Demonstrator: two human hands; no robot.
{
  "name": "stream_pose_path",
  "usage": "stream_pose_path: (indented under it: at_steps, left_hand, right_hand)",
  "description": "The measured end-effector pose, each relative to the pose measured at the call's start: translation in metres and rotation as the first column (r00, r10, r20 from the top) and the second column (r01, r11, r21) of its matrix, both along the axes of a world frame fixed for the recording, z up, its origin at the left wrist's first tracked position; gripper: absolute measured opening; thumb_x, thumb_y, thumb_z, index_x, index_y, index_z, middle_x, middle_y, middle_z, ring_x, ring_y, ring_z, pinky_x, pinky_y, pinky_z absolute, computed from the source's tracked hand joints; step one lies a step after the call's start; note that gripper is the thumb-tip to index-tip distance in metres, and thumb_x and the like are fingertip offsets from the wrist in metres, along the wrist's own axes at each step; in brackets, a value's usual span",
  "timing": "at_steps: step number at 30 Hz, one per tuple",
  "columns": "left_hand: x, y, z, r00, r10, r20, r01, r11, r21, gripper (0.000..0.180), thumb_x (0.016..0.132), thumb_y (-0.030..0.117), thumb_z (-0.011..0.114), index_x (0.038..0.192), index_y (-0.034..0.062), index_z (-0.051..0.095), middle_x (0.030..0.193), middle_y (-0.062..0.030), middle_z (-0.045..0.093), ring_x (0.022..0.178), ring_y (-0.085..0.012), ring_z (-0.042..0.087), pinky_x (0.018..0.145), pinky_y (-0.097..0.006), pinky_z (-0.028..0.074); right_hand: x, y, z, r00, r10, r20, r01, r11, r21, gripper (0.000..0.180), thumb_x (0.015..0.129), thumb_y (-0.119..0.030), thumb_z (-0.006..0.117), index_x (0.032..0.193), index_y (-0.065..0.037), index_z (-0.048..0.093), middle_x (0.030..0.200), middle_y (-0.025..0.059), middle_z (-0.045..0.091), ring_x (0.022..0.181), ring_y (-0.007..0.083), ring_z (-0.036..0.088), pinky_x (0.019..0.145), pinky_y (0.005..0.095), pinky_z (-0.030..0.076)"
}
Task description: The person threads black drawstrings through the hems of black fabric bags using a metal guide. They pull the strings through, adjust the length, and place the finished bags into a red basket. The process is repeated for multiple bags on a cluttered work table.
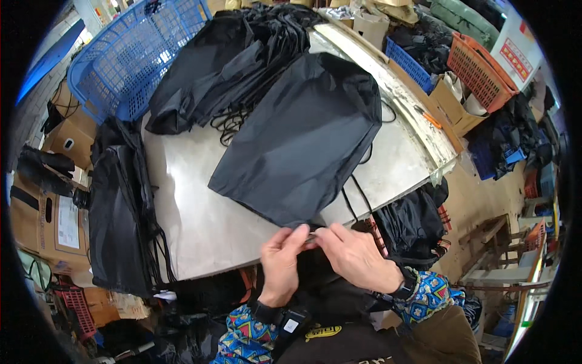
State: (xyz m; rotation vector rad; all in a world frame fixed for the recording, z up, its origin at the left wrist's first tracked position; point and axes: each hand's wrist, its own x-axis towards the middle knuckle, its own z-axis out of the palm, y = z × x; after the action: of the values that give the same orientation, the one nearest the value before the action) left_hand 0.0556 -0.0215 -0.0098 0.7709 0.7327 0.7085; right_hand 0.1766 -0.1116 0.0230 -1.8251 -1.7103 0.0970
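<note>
A black drawstring bag (297, 139) of thin, shiny fabric lies flat on the pale worktable (200, 224), its near corner reaching the front edge. My left hand (282, 261) pinches that corner between thumb and fingers. Close against it, my right hand (357, 255) is closed on the same corner, fingertips almost touching the left thumb. Something small and pale shows between the fingertips, too small to make out. Black cords (357, 197) trail from the bag's right side over the table edge, beside my right hand.
A heap of black bags (236, 67) covers the table's far side, next to a blue plastic basket (139, 57). More black bags (121, 206) hang over the left edge. Orange-handled snips (429, 117) lie on the right border. Cardboard boxes (39, 224) stand left; an orange crate (482, 70) stands far right.
</note>
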Motion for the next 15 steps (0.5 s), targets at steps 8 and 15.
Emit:
stream_pose_path:
  at_steps: [8,15]
  left_hand:
    - [-0.023,0.025,-0.006,0.992,-0.049,-0.117,0.058,0.996,0.069,0.016,0.091,0.018,0.060,0.082,0.0043,0.058,0.080,-0.0083,0.064,0.074,-0.0143,0.061,0.056,-0.029,0.049]
    - [-0.028,0.049,0.004,0.967,0.256,0.012,-0.256,0.966,0.032,0.019,0.092,0.022,0.059,0.080,0.0077,0.054,0.069,-0.0020,0.058,0.054,-0.0111,0.054,0.046,-0.027,0.047]
  right_hand:
    - [0.043,-0.029,0.014,0.998,0.036,-0.053,-0.040,0.996,-0.075,0.012,0.085,-0.012,0.061,0.094,-0.004,0.062,0.073,0.0092,0.057,0.060,0.0283,0.059,0.051,0.0371,0.047]
    - [0.018,-0.017,0.015,0.979,0.146,-0.141,-0.161,0.982,-0.102,0.025,0.085,-0.012,0.061,0.107,-0.002,0.058,0.074,0.0112,0.056,0.061,0.0299,0.058,0.051,0.0365,0.046]
